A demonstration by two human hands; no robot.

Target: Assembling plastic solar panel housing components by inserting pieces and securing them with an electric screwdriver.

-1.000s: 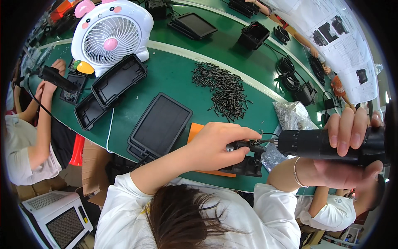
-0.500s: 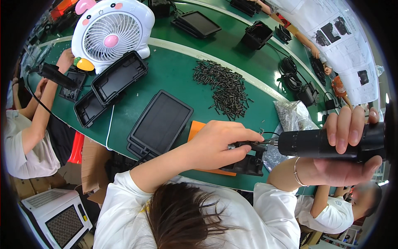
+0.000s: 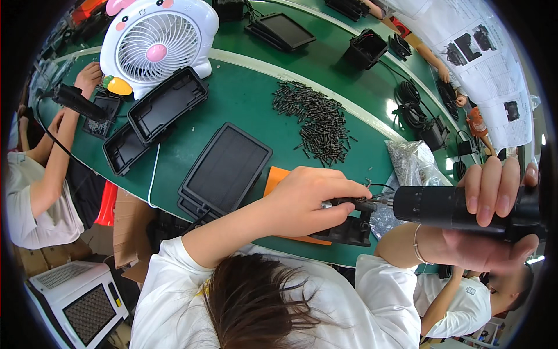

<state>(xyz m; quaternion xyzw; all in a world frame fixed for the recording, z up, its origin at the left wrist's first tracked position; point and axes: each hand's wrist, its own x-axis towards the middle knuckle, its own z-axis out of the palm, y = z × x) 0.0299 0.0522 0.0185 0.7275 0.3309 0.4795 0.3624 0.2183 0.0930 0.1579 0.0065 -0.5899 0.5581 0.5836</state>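
Observation:
My right hand point(image 3: 494, 200) is wrapped round a thick black electric screwdriver point(image 3: 427, 203), held level with its bit pointing left. The bit meets a small dark part point(image 3: 361, 200) pinched between the thumb and forefinger of my left hand point(image 3: 314, 200); my fingers cover most of that part. Just beneath it is a black plastic bracket point(image 3: 351, 231), partly over an orange pad point(image 3: 274, 180) on the green table. Whether the bit sits in a screw head is too small to tell.
Beyond my left hand lies a heap of dark screws point(image 3: 318, 125), with a clear plastic bag point(image 3: 415, 160) to its right. Flat black panels point(image 3: 226, 168) lie to the left. Open black housings point(image 3: 168, 104) stand by a white fan point(image 3: 157, 52). Co-workers sit on both sides.
The screwdriver and my right hand have shifted slightly right and down. My left hand keeps its pinch almost in place. The co-worker at the right has leaned lower.

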